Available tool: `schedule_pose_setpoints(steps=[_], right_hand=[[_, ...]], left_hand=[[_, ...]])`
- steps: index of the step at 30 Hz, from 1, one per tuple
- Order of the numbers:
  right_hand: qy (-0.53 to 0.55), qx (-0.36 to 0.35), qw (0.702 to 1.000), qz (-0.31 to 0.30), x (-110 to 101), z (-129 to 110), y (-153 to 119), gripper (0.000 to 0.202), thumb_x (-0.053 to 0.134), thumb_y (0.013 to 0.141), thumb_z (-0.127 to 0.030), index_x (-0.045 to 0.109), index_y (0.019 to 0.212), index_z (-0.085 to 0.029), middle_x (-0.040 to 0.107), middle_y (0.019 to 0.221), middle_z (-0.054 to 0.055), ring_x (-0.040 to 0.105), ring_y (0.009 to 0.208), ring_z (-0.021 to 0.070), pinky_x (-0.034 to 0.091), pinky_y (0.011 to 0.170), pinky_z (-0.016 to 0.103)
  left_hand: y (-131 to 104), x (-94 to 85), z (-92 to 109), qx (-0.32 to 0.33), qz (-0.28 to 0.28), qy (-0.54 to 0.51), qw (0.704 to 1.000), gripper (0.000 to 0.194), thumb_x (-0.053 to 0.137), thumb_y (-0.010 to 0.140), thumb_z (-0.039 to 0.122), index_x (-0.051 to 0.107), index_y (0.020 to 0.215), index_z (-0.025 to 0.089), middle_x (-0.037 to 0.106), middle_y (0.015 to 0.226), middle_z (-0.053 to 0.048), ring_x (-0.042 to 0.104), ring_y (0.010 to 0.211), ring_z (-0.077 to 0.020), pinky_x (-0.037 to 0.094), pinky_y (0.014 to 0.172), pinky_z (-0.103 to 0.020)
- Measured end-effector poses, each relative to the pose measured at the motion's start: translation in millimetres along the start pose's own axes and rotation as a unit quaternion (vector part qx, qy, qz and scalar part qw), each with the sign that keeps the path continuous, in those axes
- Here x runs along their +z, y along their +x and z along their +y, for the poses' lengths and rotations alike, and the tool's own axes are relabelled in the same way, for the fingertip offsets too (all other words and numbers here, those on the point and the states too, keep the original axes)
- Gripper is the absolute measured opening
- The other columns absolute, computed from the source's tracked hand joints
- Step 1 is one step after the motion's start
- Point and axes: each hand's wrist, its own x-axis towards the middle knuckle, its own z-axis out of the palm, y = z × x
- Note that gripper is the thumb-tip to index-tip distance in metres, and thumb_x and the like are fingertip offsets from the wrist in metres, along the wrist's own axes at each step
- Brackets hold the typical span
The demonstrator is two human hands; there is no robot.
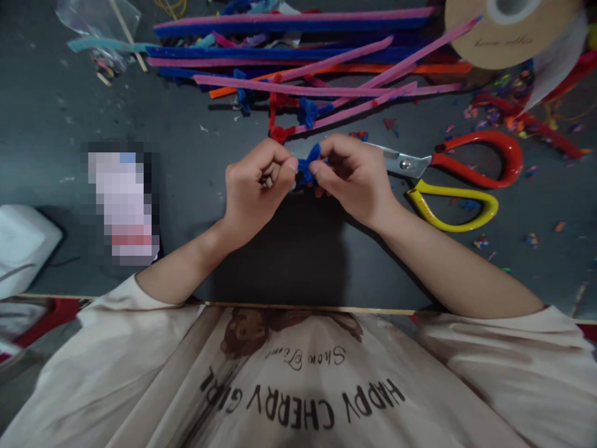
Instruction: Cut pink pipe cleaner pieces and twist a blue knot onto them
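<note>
Between my two hands is a small piece of blue pipe cleaner [306, 170], bent into a knot-like shape with one end sticking up. My left hand [261, 190] pinches its left side between thumb and fingertips. On the other side, the thumb and fingers of my right hand [352, 177] close on the same piece. Just beyond the hands lie twisted red pipe cleaner pieces [282, 132] and another blue twisted piece [309, 112]. Scissors [405, 164] with one red and one yellow handle rest behind my right hand, which hides their blades.
Long pink, blue and orange pipe cleaners [298, 87] lie across the back of the dark table [186, 137]. A cardboard spool [485, 43] stands at the back right, near scattered coloured scraps [504, 99]. Leftward are a blurred-out phone-like object [125, 205] and a white object [25, 249].
</note>
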Motion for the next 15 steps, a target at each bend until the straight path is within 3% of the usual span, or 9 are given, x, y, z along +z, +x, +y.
schedule_pose_setpoints(steps=[7, 15], right_hand=[[-0.027, -0.021, 0.999, 0.014, -0.3, -2.7, -2.7, 0.019, 0.054, 0.084, -0.032, 0.047, 0.071, -0.02, 0.042, 0.051, -0.007, 0.044, 0.044, 0.005, 0.034, 0.044, 0.02], [-0.065, -0.051, 0.996, 0.019, 1.0, -3.1, -6.1, 0.015, 0.055, 0.083, -0.03, 0.047, 0.073, -0.022, 0.044, 0.059, -0.004, 0.045, 0.052, 0.0074, 0.037, 0.049, 0.023]], left_hand=[[-2.9, -1.6, -2.5, -0.073, -0.047, -0.046, 0.995, 0.024, 0.051, 0.082, 0.022, 0.047, 0.058, 0.019, 0.036, 0.044, 0.007, 0.032, 0.041, -0.0033, 0.028, 0.045, -0.021], [-7.5, -2.3, -3.2, -0.019, -0.063, -0.062, 0.996, 0.027, 0.048, 0.085, 0.027, 0.049, 0.06, 0.018, 0.038, 0.045, 0.007, 0.033, 0.041, -0.0029, 0.027, 0.045, -0.02]])
